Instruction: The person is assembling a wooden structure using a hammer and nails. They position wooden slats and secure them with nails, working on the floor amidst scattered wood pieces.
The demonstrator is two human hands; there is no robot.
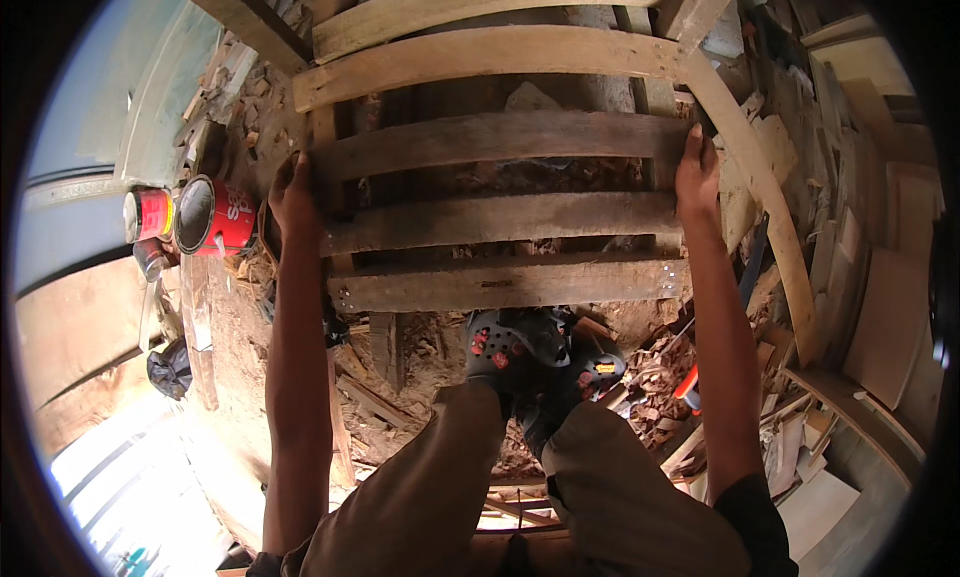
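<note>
A slatted wooden frame (490, 277), like the seat and back of a chair, fills the middle of the view. Several curved and flat slats run across it, the middle ones stained darker. My left hand (293, 197) is closed around the frame's left edge, by the end of the dark slat. Level with it on the other side, my right hand (697, 172) grips the right edge. Part of the fingers of both hands is hidden by the wood. A slanting wooden bar (755, 177) passes just right of my right hand.
My feet, in dark clogs (495, 352), stand below the frame among wood chips. Left are a large red can (215, 217) and a smaller red can (148, 215). A black bag (170, 372) lies nearby. Boards (890, 327) lean at the right; an orange-handled tool (687, 385) lies in shavings.
</note>
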